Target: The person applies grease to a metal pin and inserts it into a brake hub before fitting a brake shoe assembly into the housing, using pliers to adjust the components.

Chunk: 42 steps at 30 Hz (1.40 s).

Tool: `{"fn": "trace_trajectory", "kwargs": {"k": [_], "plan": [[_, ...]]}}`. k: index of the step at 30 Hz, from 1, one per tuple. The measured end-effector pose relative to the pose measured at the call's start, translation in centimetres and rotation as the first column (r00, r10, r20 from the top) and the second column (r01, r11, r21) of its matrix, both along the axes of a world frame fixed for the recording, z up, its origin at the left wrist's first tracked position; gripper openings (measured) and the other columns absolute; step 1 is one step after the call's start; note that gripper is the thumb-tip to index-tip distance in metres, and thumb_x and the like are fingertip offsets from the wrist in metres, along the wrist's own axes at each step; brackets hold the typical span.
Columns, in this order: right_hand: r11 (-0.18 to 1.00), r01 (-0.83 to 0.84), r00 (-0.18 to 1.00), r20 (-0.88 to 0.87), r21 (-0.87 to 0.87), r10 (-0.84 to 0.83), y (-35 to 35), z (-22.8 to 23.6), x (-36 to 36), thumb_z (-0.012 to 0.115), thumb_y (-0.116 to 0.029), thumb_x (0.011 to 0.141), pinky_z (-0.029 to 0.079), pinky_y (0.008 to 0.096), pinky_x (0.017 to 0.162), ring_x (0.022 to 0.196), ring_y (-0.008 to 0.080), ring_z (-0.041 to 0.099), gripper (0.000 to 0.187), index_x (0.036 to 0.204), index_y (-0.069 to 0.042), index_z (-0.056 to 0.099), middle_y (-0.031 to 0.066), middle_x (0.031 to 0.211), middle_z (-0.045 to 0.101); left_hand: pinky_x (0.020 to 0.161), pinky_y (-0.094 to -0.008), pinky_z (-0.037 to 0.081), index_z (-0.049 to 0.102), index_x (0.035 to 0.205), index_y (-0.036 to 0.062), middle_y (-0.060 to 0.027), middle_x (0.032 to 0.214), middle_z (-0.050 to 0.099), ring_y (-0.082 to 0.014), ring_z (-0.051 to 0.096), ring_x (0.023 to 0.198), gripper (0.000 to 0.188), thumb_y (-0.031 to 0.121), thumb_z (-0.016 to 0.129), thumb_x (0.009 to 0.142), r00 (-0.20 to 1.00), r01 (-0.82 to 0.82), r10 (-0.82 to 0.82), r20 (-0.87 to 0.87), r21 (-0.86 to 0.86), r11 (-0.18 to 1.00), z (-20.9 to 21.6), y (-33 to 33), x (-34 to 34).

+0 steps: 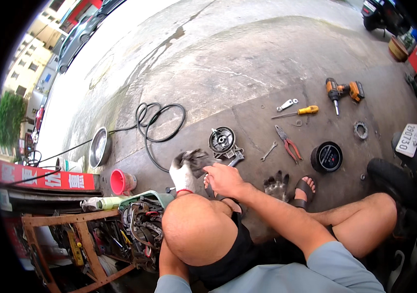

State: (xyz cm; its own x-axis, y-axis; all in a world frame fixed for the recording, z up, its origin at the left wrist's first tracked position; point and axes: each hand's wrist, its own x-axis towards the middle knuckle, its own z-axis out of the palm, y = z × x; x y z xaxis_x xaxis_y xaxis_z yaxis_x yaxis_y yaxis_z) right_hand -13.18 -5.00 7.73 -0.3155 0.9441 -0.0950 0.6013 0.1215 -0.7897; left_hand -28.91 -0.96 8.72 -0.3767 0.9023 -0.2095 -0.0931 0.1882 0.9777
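My left hand (183, 175) wears a white work glove with a red cuff, its fingers blackened and stretched toward the right. The left forearm is mostly hidden behind my knee. My bare right hand (224, 179) is closed on the finger end of that glove. Just beyond both hands, a round metal brake hub part (222, 141) lies on the concrete. A wrench (236, 158) sits against its near side, partly covered. A second blackened glove (277, 186) lies flat beside my sandalled foot (304, 189).
To the right lie red-handled pliers (293, 150), a small spanner (269, 151), a yellow screwdriver (308, 110), a cordless impact driver (338, 91), a toothed ring (361, 130) and a black round tin (314, 160). Leftward are a black hose (165, 138), metal bowl (95, 148), red bucket (129, 182) and rusty rack (82, 229).
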Motion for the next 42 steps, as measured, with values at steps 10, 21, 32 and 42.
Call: {"fn": "trace_trajectory", "kwargs": {"k": [10, 21, 32, 42], "plan": [[0.898, 0.257, 0.922, 0.369, -0.357, -0.117, 0.6, -7.0, 15.9, 0.063, -0.027, 0.090, 0.053, 0.0512, 0.090, 0.106, 0.0412, 0.067, 0.031, 0.112, -0.005, 0.067, 0.0235, 0.110, 0.070, 0.091, -0.0395, 0.053, 0.064, 0.119, 0.0025, -0.0188, 0.110, 0.070, -0.0321, 0.068, 0.101, 0.031, 0.004, 0.061, 0.088, 0.504, 0.172, -0.381, -0.775, -0.343, 0.924, -10.2, -6.1, -14.3], [0.852, 0.247, 0.761, 0.637, -0.462, 0.124, -11.1, -10.8, 12.5, 0.065, -0.018, 0.085, 0.059, 0.0430, 0.080, 0.098, 0.0336, 0.073, 0.045, 0.121, 0.006, 0.052, 0.0230, 0.105, 0.072, 0.102, -0.0439, 0.046, 0.062, 0.124, 0.0032, -0.0196, 0.127, 0.063, -0.0375, 0.060, 0.116, 0.037, 0.015, 0.062, 0.089, 0.393, 0.399, -0.550, -0.737, -0.402, 0.824, -7.8, -3.2, -11.3], [0.958, 0.187, 0.825, 0.564, -0.219, -0.032, -11.2, -11.3, 12.4, 0.059, -0.014, 0.085, 0.055, 0.0518, 0.080, 0.090, 0.0400, 0.069, 0.020, 0.103, -0.005, 0.060, 0.0199, 0.101, 0.063, 0.096, -0.0343, 0.051, 0.064, 0.124, -0.0012, -0.0183, 0.117, 0.070, -0.0257, 0.067, 0.108, 0.034, 0.016, 0.060, 0.094, 0.540, 0.704, -0.787, -0.298, -0.354, 0.616, -3.1, 0.4, -0.9], [0.948, 0.320, 0.940, -0.131, 0.007, -0.316, -1.8, -2.9, 6.4, 0.068, -0.011, 0.084, 0.051, 0.0428, 0.076, 0.085, 0.0315, 0.061, 0.026, 0.106, -0.004, 0.055, 0.0146, 0.099, 0.057, 0.102, -0.0333, 0.048, 0.050, 0.142, -0.0009, -0.0089, 0.129, 0.064, -0.0174, 0.059, 0.117, 0.060, 0.019, 0.073, 0.091, 0.546, 0.832, -0.714, 0.437, -0.184, 0.524, -6.9, 1.5, 2.9]]}}
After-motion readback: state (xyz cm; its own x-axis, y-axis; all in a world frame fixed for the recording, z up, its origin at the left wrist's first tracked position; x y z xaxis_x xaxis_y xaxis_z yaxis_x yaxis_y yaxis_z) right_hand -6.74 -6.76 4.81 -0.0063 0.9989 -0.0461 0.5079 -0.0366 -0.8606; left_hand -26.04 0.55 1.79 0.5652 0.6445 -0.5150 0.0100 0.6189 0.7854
